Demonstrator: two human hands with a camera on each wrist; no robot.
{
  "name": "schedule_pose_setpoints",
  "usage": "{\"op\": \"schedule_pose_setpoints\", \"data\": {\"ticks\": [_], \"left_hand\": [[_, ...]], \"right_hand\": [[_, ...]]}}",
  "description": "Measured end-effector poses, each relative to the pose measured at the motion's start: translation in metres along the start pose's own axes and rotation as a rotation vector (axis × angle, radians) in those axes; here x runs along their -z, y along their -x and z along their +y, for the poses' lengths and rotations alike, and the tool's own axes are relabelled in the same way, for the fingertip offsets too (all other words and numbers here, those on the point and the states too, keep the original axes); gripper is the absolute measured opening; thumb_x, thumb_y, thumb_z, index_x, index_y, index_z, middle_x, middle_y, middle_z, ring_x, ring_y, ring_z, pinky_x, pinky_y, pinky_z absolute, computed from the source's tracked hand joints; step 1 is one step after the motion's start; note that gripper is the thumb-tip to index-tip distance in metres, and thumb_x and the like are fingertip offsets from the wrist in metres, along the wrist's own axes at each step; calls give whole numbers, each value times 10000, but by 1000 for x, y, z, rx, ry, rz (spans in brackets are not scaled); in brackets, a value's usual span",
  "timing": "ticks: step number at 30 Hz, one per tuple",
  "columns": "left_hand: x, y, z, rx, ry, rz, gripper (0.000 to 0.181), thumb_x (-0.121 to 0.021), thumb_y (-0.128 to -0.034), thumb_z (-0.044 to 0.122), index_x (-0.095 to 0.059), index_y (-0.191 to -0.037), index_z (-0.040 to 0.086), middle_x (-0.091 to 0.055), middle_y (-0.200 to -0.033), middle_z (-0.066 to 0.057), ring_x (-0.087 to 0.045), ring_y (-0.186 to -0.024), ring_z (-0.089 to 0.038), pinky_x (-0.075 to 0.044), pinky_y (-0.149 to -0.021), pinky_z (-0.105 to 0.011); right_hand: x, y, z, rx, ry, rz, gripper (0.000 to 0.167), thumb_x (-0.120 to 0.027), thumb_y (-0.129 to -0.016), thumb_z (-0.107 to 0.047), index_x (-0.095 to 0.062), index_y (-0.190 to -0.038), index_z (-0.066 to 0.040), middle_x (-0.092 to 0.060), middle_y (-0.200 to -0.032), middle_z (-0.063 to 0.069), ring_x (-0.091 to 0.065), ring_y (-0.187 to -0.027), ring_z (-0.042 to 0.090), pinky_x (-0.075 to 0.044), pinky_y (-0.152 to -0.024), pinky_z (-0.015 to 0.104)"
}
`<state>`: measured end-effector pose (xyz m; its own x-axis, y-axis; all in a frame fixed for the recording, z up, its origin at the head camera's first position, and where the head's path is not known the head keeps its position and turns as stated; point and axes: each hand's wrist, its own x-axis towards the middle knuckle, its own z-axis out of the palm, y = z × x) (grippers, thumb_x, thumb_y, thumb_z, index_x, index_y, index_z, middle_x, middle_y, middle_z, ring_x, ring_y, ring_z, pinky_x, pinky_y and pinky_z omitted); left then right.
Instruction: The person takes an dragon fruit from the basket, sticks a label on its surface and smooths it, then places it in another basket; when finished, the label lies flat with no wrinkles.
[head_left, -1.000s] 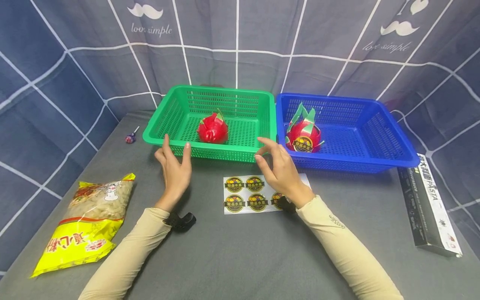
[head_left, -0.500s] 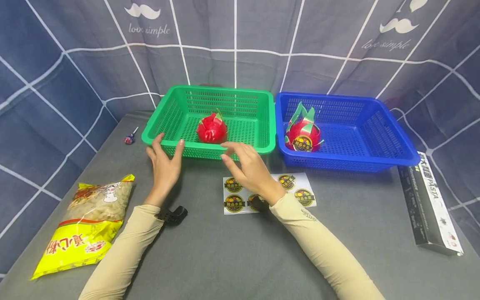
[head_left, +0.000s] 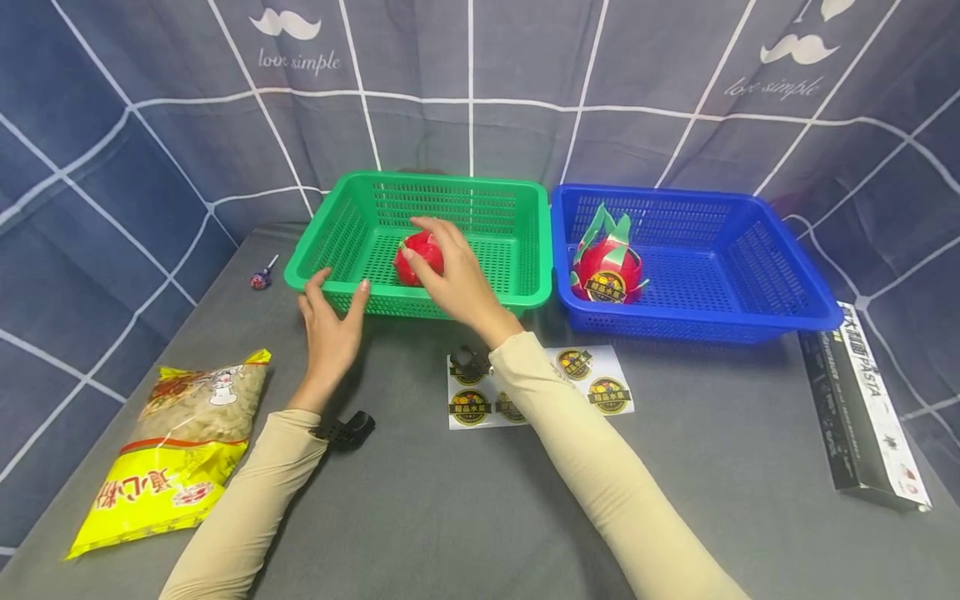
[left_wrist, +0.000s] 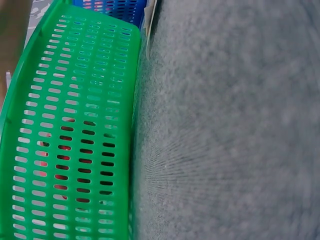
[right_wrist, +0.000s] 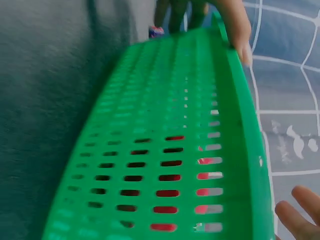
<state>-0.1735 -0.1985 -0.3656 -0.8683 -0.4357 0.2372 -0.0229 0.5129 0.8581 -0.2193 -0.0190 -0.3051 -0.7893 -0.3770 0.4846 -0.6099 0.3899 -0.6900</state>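
A red dragon fruit (head_left: 408,271) lies in the green basket (head_left: 517,295), partly hidden by my right hand (head_left: 467,287). That hand reaches over the front rim with thumb and fingers spread above the fruit; whether they touch it cannot be told. My left hand (head_left: 330,337) is at the basket's front left, its thumb and fingers apart near the rim. In the right wrist view, the left thumb (right_wrist: 237,30) is by the rim and the right fingertips (right_wrist: 300,217) are above it. Another dragon fruit (head_left: 592,265), with a round sticker, sits in the blue basket (head_left: 705,320).
A sheet of round stickers (head_left: 471,407) lies below the right forearm. To the left are a lollipop (head_left: 261,278) and a yellow pasta bag (head_left: 180,458). A black-and-white pasta box (head_left: 862,417) lies at the right. A checked curtain (head_left: 420,133) hangs behind the baskets.
My right hand has moved left from the green basket's front right corner, then forward over the rim to the dragon fruit. The left hand shifted slightly left, then stayed.
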Motion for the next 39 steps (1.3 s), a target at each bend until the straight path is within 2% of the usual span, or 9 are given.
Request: {"op": "schedule_pose_setpoints", "data": {"ticks": [5,8,13,20,23,28,30,33,39], "left_hand": [[2,-1,-1,-8,-9,4,667,-516,-839,537,-265,-1359,203,-289,-1270,-214,-365,-1194,-379,-288,-1031,-497],[2,-1,-2,-8,-14,-9,674,-507,-838,548,-258,-1362,205,-283,-1264,-216,-365,-1191,-385,-293,-1023,-507],[0,-1,-1,-12,-15,-17,683,-504,-834,561,-257,-1362,205,-277,-1259,-217,-367,-1182,-391,-299,-1008,-519],[0,-1,-2,-21,-17,-8,674,-515,-833,552,-271,-1355,203,-280,-1257,-215,-372,-1174,-398,-304,-1006,-512],[1,-1,-2,-19,-17,-10,671,-502,-839,553,-262,-1360,205,-270,-1263,-214,-376,-1168,-401,-307,-1001,-519],[3,-1,-3,-19,-20,-15,674,-484,-846,556,-248,-1366,198,-253,-1263,-218,-381,-1143,-407,-313,-984,-530],[4,-1,-3,-20,-22,-14,671,-485,-846,555,-249,-1362,198,-250,-1260,-218,-381,-1137,-412,-313,-982,-530],[4,0,-3,-22,-20,-17,665,-483,-851,548,-246,-1361,194,-246,-1259,-223,-377,-1140,-419,-310,-986,-532],[1,0,-3,-30,-19,-22,665,-489,-845,557,-250,-1355,202,-254,-1249,-224,-383,-1124,-414,-317,-979,-532]], "right_hand": [[-7,-24,1,-104,8,-39,541,-498,-899,-384,-331,-1384,-211,-332,-1427,-4,-348,-1296,144,-383,-1025,368],[-11,-34,4,-150,-3,-51,532,-477,-914,-336,-299,-1402,-218,-293,-1453,2,-297,-1336,128,-311,-1076,363],[-14,-46,11,-220,-40,-53,518,-435,-920,-241,-280,-1412,-189,-258,-1470,31,-255,-1359,138,-272,-1100,346],[-18,-50,18,-357,-6,-91,594,-434,-926,-406,-236,-1431,-165,-241,-1471,64,-279,-1351,207,-286,-1093,383],[-21,-49,17,-351,77,-104,603,-434,-921,-432,-238,-1430,-176,-254,-1458,76,-311,-1333,220,-310,-1078,385],[-30,-47,14,-216,417,-168,620,-459,-900,-442,-257,-1418,-167,-252,-1446,149,-377,-1279,269,-372,-1017,412],[-33,-46,12,-185,513,-198,671,-497,-871,-463,-251,-1418,-163,-224,-1454,178,-377,-1273,294,-376,-1003,431],[-35,-45,11,-217,547,-242,780,-547,-822,-524,-213,-1429,-167,-175,-1468,188,-335,-1298,308,-359,-1019,445],[-33,-45,14,-347,479,-345,963,-556,-740,-657,-93,-1456,-209,-99,-1488,165,-158,-1365,304,-267,-1061,515]]}}
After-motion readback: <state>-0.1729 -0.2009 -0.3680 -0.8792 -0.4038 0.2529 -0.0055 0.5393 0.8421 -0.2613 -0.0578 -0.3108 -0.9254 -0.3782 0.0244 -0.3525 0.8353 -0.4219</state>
